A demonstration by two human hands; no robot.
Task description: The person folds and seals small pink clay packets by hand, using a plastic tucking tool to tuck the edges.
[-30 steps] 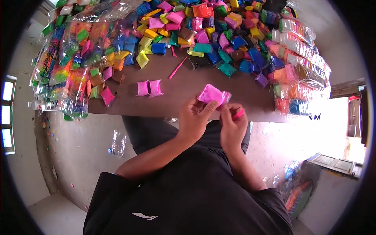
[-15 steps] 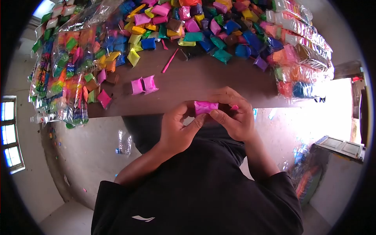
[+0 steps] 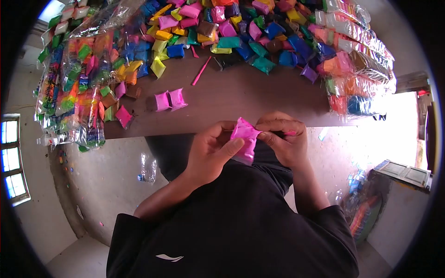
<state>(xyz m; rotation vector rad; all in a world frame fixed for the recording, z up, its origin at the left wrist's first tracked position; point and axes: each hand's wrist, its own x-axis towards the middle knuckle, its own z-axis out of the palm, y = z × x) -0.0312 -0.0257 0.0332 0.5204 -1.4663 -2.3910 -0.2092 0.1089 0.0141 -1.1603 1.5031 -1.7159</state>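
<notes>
A pink packet (image 3: 245, 139) in thin clear wrap hangs tilted between my hands, just off the table's front edge. My left hand (image 3: 213, 150) grips its left side, thumb across the front. The fingertips of my right hand (image 3: 283, 139) pinch its upper right edge; a small bit of pink shows between those fingers. Two pink packets (image 3: 170, 100) lie side by side on the brown table (image 3: 259, 99), beyond my left hand. A thin pink stick (image 3: 201, 71) rests behind them.
Many coloured packets (image 3: 228, 42) are heaped along the table's back. Clear bags of packets stand at the left (image 3: 88, 92) and right (image 3: 354, 78). A clear plastic wrapper (image 3: 148, 167) lies on the floor at the left.
The pink packet has turned from lying level to hanging upright and tilted. My right hand has shifted slightly right, its fingers now at the packet's upper corner.
</notes>
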